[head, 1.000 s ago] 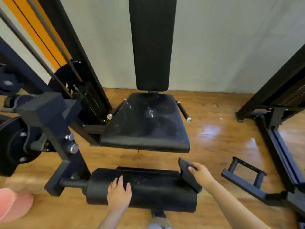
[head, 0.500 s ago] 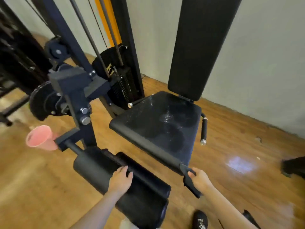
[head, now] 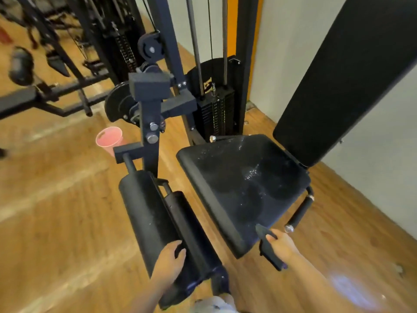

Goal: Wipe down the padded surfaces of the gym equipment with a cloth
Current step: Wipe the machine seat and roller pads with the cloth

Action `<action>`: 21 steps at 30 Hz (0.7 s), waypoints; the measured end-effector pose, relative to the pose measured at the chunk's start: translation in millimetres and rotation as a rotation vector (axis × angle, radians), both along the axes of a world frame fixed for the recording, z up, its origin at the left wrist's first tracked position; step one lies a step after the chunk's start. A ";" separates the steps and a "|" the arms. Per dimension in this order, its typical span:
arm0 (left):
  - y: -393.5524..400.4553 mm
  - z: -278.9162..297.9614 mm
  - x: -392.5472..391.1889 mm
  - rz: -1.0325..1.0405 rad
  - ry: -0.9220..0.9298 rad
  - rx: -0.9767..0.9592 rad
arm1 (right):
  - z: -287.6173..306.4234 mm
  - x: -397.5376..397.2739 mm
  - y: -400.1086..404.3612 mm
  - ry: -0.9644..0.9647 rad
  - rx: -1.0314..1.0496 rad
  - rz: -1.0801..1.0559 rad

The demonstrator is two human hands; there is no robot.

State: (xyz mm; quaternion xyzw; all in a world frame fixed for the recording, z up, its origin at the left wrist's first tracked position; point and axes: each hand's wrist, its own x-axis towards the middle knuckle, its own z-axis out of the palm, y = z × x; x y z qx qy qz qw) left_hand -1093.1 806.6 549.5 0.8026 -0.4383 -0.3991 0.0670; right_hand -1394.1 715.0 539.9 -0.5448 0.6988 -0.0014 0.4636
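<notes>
A black leg machine fills the view. Its padded seat (head: 243,188) shows wet smears, and a tall black back pad (head: 338,82) rises behind it at the right. Two black roller pads lie in front: a larger one (head: 144,213) on the left and a thinner one (head: 189,227) beside it. My left hand (head: 169,260) rests on the near end of the larger roller, fingers over its top. My right hand (head: 282,245) grips a dark cloth (head: 268,249) at the seat's near right corner.
A pink cup (head: 108,138) stands on the wooden floor left of the machine's frame. The weight stack (head: 214,114) and cables rise behind the seat. A side handle (head: 300,211) sticks out right of the seat. More dark equipment stands at the far left.
The view has swung left and turned. My right hand with the cloth has moved from the roller's right end to the seat's near corner. My left hand stays on the roller.
</notes>
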 end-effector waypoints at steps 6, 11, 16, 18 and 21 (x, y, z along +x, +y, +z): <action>-48.3 -11.5 -49.9 -0.037 0.130 -0.028 | 5.3 -41.1 -51.4 0.015 0.033 0.065; -75.1 -11.9 -95.8 0.119 0.130 0.034 | -1.1 -78.7 -97.9 0.038 0.059 0.150; -105.3 -17.5 -150.6 0.327 0.031 0.020 | -23.2 -114.3 -174.8 -0.006 0.049 0.348; -118.6 -17.9 -178.3 0.406 0.026 0.026 | -30.4 -126.0 -209.7 -0.012 0.045 0.456; -144.2 -23.5 -213.7 0.374 0.008 0.037 | -37.1 -139.0 -254.4 -0.007 0.046 0.547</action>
